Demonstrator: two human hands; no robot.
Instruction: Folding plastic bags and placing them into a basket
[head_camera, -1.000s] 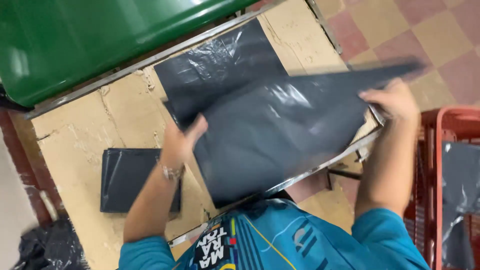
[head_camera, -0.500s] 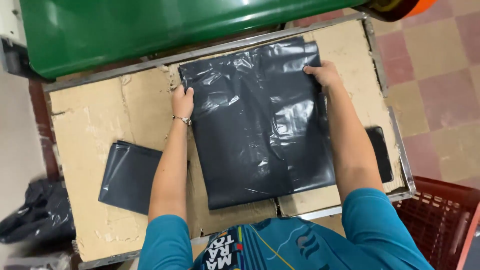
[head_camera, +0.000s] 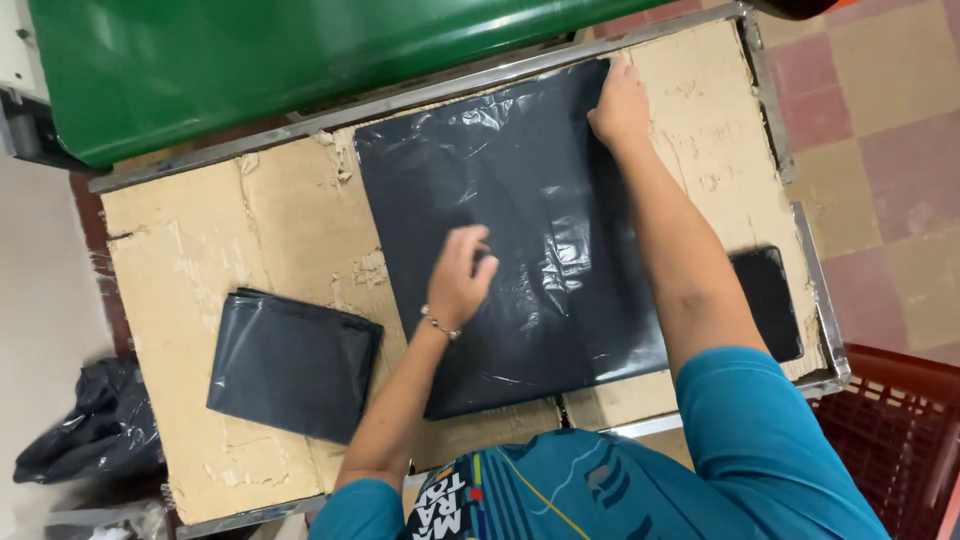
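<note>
A large black plastic bag lies spread flat on the cardboard-covered table. My left hand rests palm down on the middle of the bag, fingers loosely bent, a thin bracelet at the wrist. My right hand presses on the bag's far right corner, close to the table's back edge. Neither hand grips anything; both lie on the plastic.
A folded black bag sits at the table's left front. A black flat object lies at the right edge. A green machine housing runs along the back. A red crate stands right, and a crumpled black bag on the floor left.
The bag, held up and swinging a second ago, now lies flat. My left hand slid from its far left corner toward the middle; my right hand stays at the far right corner.
</note>
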